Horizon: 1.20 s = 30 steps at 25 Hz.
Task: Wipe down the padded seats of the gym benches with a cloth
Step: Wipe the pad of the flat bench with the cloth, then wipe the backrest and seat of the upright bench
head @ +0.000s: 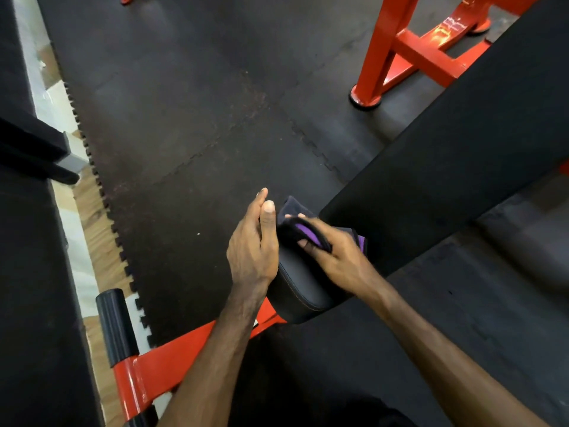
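A small black padded seat (pixel 303 288) with orange stitching sits on a red bench frame (pixel 160 368) at centre. A long black back pad (pixel 462 140) rises from it toward the upper right. On the seat's far end lies a dark cloth with purple trim (pixel 292 224), and my right hand (pixel 335 254) grips it and presses it onto the seat. My left hand (pixel 255 241) rests against the seat's left edge with straight fingers, touching the cloth's side.
Black interlocking rubber mats (pixel 200 118) cover the floor. Another red frame (pixel 409 53) with round feet stands at upper right. A black foam roller (pixel 115 325) juts from the near frame at lower left. A dark padded surface (pixel 27 272) runs along the left edge.
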Motion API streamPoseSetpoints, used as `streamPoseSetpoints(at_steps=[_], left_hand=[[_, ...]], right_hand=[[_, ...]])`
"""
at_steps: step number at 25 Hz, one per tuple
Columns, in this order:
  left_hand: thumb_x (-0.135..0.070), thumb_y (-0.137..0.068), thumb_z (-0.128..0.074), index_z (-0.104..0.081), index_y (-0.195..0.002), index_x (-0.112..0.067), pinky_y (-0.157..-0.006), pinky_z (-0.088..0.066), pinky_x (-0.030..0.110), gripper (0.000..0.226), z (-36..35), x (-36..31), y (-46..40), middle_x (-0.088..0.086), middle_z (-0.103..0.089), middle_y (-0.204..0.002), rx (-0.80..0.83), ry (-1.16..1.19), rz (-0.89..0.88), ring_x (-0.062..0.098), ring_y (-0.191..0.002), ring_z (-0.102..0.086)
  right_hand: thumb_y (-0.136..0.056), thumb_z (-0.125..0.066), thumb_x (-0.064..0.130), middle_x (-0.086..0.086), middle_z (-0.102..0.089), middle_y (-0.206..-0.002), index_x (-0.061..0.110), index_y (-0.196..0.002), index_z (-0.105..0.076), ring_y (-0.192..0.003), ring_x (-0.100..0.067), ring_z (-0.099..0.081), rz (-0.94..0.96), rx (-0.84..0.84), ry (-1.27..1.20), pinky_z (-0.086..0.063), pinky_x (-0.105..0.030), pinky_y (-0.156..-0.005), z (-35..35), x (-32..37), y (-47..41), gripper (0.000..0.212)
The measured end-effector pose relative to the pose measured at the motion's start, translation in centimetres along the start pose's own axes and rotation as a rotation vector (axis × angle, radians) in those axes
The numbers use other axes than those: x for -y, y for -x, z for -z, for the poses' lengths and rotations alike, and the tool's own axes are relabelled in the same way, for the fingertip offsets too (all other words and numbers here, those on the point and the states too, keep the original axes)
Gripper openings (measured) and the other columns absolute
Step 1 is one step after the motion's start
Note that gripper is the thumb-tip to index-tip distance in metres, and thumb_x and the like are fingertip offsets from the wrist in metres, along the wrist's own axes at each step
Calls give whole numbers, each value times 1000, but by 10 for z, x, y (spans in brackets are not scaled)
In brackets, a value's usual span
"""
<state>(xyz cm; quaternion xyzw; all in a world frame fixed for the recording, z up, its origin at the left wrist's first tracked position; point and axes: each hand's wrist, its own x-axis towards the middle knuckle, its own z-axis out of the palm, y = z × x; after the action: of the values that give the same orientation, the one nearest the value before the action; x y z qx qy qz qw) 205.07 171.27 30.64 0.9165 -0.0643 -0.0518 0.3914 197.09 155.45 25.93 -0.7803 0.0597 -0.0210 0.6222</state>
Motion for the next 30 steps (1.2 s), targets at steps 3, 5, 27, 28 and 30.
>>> streamPoseSetpoints(at_steps=[3, 5, 27, 28, 30], left_hand=[[-69, -106, -21, -52, -155, -41, -114, -39, 28, 64, 1, -2, 0, -20, -56, -156, -17, -25, 20, 2, -143, -49], [-66, -110, -23, -54, -154, -41, -113, -38, 25, 59, 1, -3, 1, -20, -57, -155, -23, -26, 11, 1, -142, -49], [-47, -105, -65, -76, -114, -20, -99, -57, 31, 31, 79, -153, 117, -3, -81, -112, 402, 541, -22, 17, -114, -74], [-40, -101, -73, -75, -117, -18, -91, -60, 28, 28, 95, -186, 134, -2, -82, -110, 445, 585, -9, 18, -110, -76], [-29, -92, -85, -72, -113, -12, -77, -58, 20, 30, 121, -260, 168, -3, -82, -102, 457, 584, -56, 10, -98, -77]], right_hand=[[-105, -67, 15, 6, -56, -158, 24, -154, -54, -154, -15, -41, 137, 41, -1, -28, -47, -130, -7, 4, 23, 51], [-104, -67, 35, -1, -60, -153, 25, -153, -56, -148, -19, -50, 22, -22, 50, -37, -55, -124, 1, 0, -2, 51], [-99, -70, 12, -30, -65, -138, 1, -145, -57, -131, -48, -62, -123, -481, -1046, -48, -65, -112, 58, 188, 149, 50], [-95, -73, 7, -30, -66, -137, 1, -144, -57, -129, -49, -62, -122, -522, -1035, -50, -64, -110, 75, 213, 170, 52], [-86, -79, 0, -24, -71, -131, 3, -139, -59, -125, -46, -66, -144, -635, -925, -56, -58, -105, 120, 266, 216, 56]])
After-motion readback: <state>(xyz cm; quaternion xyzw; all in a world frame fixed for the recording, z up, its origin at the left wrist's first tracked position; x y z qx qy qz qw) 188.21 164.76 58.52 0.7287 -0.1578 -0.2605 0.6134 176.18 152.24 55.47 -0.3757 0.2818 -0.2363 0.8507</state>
